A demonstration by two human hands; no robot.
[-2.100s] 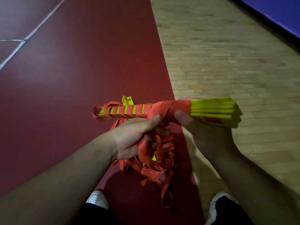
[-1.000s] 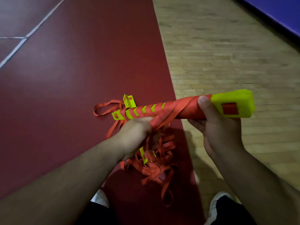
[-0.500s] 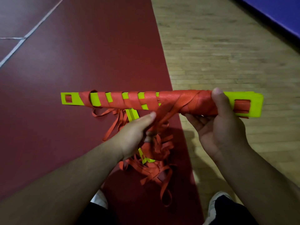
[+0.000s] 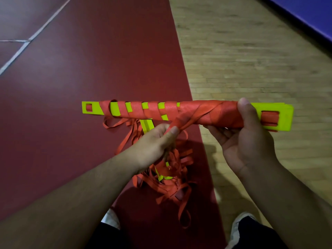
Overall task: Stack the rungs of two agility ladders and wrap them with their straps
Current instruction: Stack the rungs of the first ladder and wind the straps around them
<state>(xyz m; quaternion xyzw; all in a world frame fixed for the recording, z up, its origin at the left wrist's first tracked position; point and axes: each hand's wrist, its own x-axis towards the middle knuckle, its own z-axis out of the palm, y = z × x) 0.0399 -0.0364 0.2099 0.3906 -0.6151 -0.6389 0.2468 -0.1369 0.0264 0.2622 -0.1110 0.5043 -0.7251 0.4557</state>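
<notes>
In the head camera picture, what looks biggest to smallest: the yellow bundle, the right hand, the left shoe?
1. yellow bundle, widest by far.
2. right hand, close to the camera.
3. left shoe, only its toe shows.

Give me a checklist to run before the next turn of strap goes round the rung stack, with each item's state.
1. Right hand grips the stack of yellow-green plastic rungs: ok.
2. Left hand pinches the orange webbing strap, drawn taut: ok.
3. Wraps at the stack's left lie close: not ok, gaps show.
4. Loose orange strap heap below untangled: not ok.
5. Rung edges flush under wraps: cannot tell.
</notes>
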